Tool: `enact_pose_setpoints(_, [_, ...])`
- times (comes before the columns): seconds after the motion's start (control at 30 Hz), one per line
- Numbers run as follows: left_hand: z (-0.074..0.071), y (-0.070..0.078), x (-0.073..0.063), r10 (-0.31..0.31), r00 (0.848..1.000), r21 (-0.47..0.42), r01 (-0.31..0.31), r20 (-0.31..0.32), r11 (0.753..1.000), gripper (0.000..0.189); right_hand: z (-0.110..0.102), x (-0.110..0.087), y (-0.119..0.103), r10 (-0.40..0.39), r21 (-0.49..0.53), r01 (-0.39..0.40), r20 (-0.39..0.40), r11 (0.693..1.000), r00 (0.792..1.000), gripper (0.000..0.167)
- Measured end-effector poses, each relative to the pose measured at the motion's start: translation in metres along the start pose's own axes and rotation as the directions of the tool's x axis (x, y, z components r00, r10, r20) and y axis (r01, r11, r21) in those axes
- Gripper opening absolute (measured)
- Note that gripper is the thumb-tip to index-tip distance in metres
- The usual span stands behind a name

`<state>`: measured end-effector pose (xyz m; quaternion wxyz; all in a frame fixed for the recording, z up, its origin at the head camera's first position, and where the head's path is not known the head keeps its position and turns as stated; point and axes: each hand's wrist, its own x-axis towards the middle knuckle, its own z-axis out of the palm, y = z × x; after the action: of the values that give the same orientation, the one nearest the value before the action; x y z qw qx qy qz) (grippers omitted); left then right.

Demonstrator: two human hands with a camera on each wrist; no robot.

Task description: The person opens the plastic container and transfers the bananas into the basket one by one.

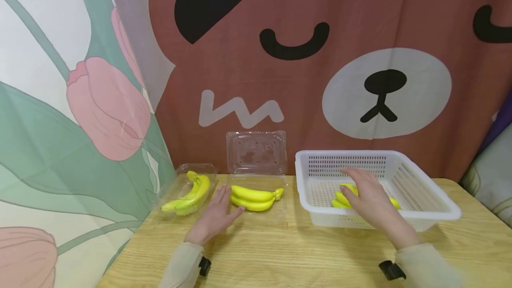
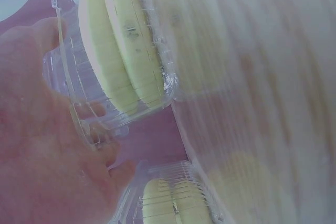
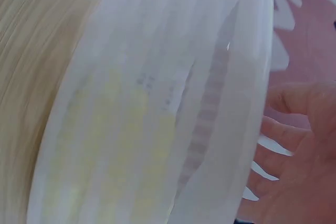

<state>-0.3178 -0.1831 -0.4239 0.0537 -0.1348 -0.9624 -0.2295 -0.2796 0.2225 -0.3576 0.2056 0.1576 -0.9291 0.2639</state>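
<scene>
A yellow banana bunch (image 1: 254, 199) lies in a clear plastic clamshell box, its lid (image 1: 257, 154) standing up at the back. My left hand (image 1: 216, 215) rests at this box's left side, fingers extended and thumb toward the front. The left wrist view shows the fingers right at the clear wall, with the bunch (image 2: 118, 45) inside. Over the white basket (image 1: 430, 208) reaches my right hand (image 1: 369, 197), fingers spread and apart from the bananas (image 1: 340, 200) beneath. In the right wrist view the right hand (image 3: 291, 150) shows beyond the basket's rim, holding nothing.
Left of my left hand stands another clear box with bananas (image 1: 196, 194) in it. All the containers stand on a wooden table (image 1: 296, 257). A bear-print curtain (image 1: 300, 83) hangs close behind, and a tulip-print curtain (image 1: 108, 114) hangs along the left side.
</scene>
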Motion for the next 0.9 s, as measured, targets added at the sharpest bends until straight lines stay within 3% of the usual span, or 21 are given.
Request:
enact_pose_setpoints(0.5, [-0.002, 0.0, 0.0, -0.008, 1.0, 0.009, 0.008, -0.005, 1.0, 0.087, 0.053, 0.023, -0.067, -0.145, 0.036, 0.146, -0.024, 0.989, 0.989, 0.043])
enact_pose_setpoints(0.73, [0.0, -0.002, -0.001, -0.004, 1.0, 0.007, 0.004, 0.003, 1.0, 0.086, 0.084, 0.025, -0.098, -0.211, 0.045, 0.209, 0.047, 0.977, 0.976, 0.046])
enact_pose_setpoints(0.9, [0.0, 0.001, -0.001, -0.002, 1.0, 0.004, 0.002, -0.015, 1.0, 0.086, 0.104, 0.029, -0.112, -0.213, 0.029, 0.211, 0.079, 0.977, 0.974, 0.046])
